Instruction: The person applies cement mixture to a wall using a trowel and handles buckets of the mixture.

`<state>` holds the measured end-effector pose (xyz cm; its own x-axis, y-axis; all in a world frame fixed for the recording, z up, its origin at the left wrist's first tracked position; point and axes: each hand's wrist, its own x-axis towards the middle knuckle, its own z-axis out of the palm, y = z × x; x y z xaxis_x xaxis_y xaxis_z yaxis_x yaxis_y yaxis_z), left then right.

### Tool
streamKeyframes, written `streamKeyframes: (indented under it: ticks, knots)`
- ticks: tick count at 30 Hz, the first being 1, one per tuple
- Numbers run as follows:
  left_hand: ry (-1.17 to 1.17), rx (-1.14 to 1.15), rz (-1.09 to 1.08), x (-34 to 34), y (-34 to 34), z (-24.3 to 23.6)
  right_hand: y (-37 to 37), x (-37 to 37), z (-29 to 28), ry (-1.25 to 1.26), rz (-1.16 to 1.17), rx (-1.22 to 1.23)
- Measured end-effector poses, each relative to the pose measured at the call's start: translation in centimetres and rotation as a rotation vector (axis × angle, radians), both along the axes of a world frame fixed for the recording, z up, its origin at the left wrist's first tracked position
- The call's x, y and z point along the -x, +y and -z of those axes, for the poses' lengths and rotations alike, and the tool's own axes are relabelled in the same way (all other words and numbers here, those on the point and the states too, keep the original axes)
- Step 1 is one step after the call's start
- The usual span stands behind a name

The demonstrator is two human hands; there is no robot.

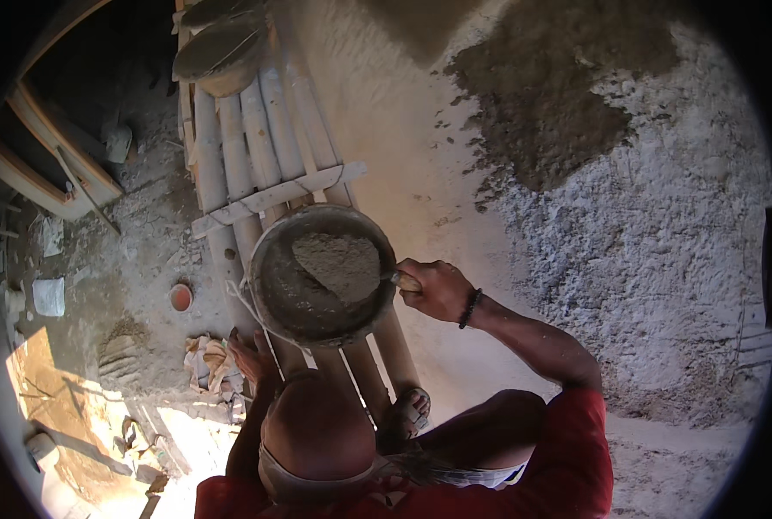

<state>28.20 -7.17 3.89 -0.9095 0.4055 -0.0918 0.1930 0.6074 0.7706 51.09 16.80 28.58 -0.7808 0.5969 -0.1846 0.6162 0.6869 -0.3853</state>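
My right hand (438,290) is closed around the wooden handle of a trowel (407,281) at the right rim of a round, dark bucket (295,327). The trowel's blade lies inside the bucket and carries a heap of grey mortar (338,262). More wet mortar coats the bucket's inner walls. Just below the bucket's left side is my left hand (253,359), fingers stretched out and apart, holding nothing that shows. Whether it touches the poles beneath cannot be made out. The bucket stands on a platform of lashed poles (269,147).
Another mortar-filled tub (221,60) sits at the platform's far end. A crosspiece (278,199) spans the poles. On the right rises a rough wall (611,259) with a dark, wet mortar patch (550,104). The floor below, at left, holds a small reddish pail (181,297) and crumpled sacking (208,363).
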Motion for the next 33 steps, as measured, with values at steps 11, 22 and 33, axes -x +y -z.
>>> streamKeyframes:
  ticks: [11,22,33]
  knots:
    - [-0.031,-0.049,0.002,0.4,-0.1,1.3,0.8,-1.3,-27.2,0.307,-0.001,0.047]
    - [0.104,-0.032,0.033,-0.5,-0.2,2.4,11.5,-18.1,-37.2,0.486,0.795,-0.709]
    - [-0.028,0.061,0.017,-0.7,0.4,1.1,3.1,-7.0,-12.8,-0.074,-0.098,-0.268]
